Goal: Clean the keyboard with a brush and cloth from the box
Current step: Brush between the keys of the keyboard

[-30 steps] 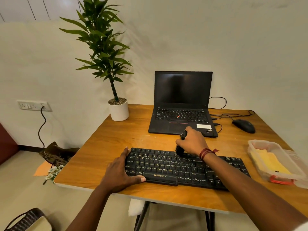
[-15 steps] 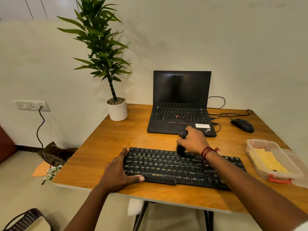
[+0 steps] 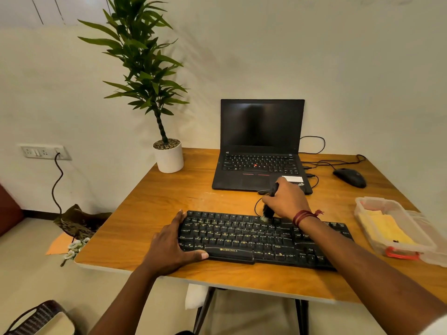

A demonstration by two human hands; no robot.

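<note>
One keyboard (image 3: 266,240) — black, rectangular, plastic, with pale key legends and a gold brand mark on its front lip — lies flat at the near middle of the table (image 3: 150,213), its long side parallel to the near edge. One brush (image 3: 268,210) is noted: a short dark handle and a pale bristle tuft, tilted, with the bristles touching the keyboard's far rows a little right of centre. The right hand (image 3: 286,201) grips the handle with fingers curled round it; several red thread bands circle that wrist. The left hand (image 3: 174,245) rests at the keyboard's left end, fingers straight along the end and thumb stretched along the front edge; it holds nothing. One box (image 3: 362,210) of clear plastic, rectangular with rounded corners and one orange-red latch at its near end, stands uncovered at the table's right side, near the keyboard's right end but apart from it. Inside lies one yellow cloth (image 3: 384,228), folded flat. The table is a single square top of warm wood grain with a pale edge on dark legs. Behind the keyboard stands one black laptop (image 3: 262,146), open, screen dark. To its right sits one black mouse (image 3: 350,177), rounded and smooth, amid thin black cables. At the far left corner stands one white cylindrical pot (image 3: 169,159) — pebbles on top, one green leafy stem. One socket plate (image 3: 42,152) on the wall carries one black cord.
</note>
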